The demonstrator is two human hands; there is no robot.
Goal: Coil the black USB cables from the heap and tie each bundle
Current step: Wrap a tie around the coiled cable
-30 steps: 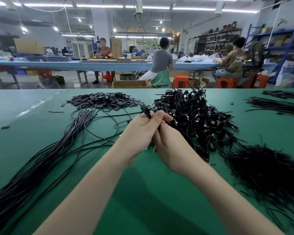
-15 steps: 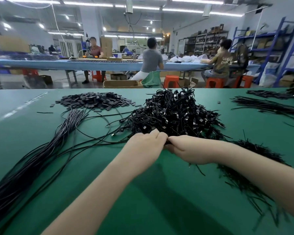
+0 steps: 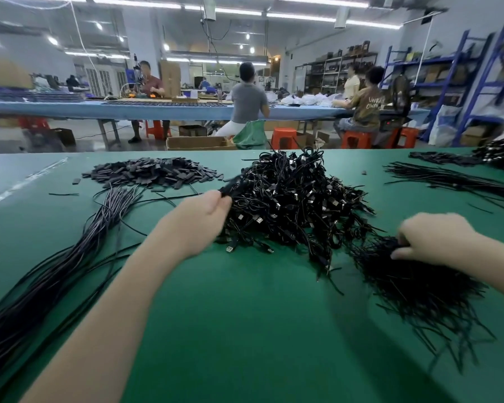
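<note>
The left hand [image 3: 204,216] is pinching a blurred black coiled cable bundle [image 3: 233,184] at the left edge of the tangled, glossy heap of black USB cables [image 3: 291,205], which is lying mid-table on the smooth green mat [image 3: 245,330]. The right hand [image 3: 431,239] is curling its fingers into a bristly pile of thin black wire ties [image 3: 413,286]. Long straight black cables [image 3: 56,269] are fanning leftward.

A heap of coiled black USB cables [image 3: 291,205], silver plugs poking out all over, rises in the upper middle of the frame. From the lower left corner a thick sheaf of straight black cables [image 3: 56,266] runs up toward the centre, its far ends splaying loose. At the right a spiky pile of thin black ties [image 3: 413,286] spreads toward the lower right.
</note>
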